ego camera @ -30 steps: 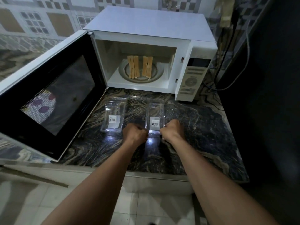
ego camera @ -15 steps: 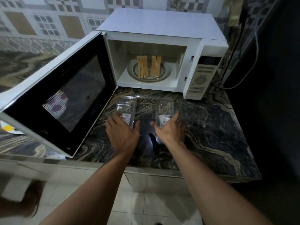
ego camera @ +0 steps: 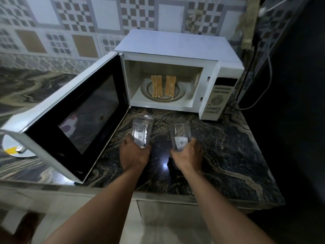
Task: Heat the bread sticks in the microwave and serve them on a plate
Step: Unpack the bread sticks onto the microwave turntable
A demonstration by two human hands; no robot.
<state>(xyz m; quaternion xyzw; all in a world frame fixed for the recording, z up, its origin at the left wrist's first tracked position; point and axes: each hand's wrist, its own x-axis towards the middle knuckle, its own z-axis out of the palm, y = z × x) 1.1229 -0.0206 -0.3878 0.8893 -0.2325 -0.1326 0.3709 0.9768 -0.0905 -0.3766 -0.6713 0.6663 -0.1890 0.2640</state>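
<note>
Both hands are closed on clear plastic packs. The left hand (ego camera: 134,154) grips the near end of the left pack (ego camera: 142,132), thumb on one side and fingers on the other. The right hand (ego camera: 187,154) curls round the near end of the right pack (ego camera: 181,133). Both packs are just in front of the microwave (ego camera: 175,50), low over the dark counter (ego camera: 228,155). I cannot tell if they touch it.

The microwave is the biggest thing here. Its door (ego camera: 88,117) stands wide open, swung out to the left. A white plate (ego camera: 10,143) peeks out past the far side of the door, left of the microwave.

Inside the microwave, the bread sticks (ego camera: 156,86) lie flat on the round glass tray (ego camera: 181,93). They sit in two bunches, side by side. Their long way runs front to back. One end of each points at the opening and the other end points at the back wall.

What could go wrong? I think the microwave will not heat with the door open, so the bread would stay cold. The packs look thin and slippery, so a quick lift could make one slide out of the fingers. The door sticks out far, so an arm could bump it. The plate is partly hidden by the door, so it may be hard to reach.
</note>
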